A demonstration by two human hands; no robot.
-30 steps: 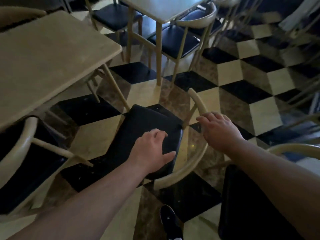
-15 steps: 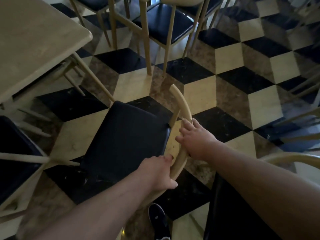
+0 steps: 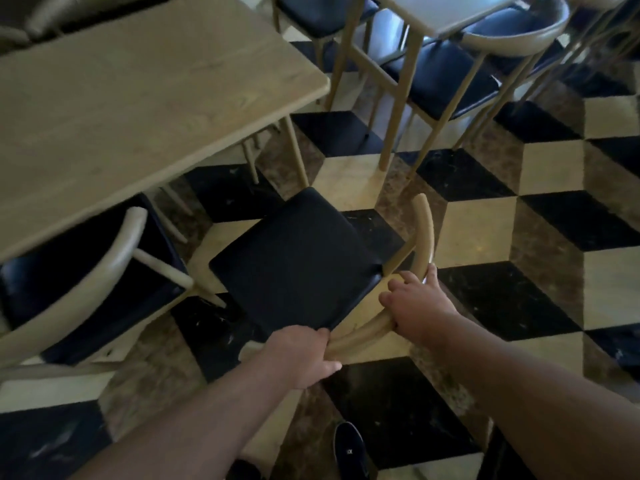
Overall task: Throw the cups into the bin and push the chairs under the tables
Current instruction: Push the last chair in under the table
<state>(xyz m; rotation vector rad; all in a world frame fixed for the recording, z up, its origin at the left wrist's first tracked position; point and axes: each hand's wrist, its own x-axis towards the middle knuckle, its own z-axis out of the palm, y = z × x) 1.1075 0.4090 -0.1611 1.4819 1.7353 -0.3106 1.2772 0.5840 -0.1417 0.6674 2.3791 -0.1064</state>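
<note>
Chair-push step: my left hand (image 3: 304, 355) and right hand (image 3: 417, 306) grip chair (image 3: 294, 261) backrest; next shove far-left under table (image 3: 138, 98).

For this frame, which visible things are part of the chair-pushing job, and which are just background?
In the job:
- chair with the black seat, out from under the table
- wooden table
- left hand and right hand, both on the chair's curved backrest

Background:
- neighbouring chair, partly tucked in
- far table
- shoe
</note>
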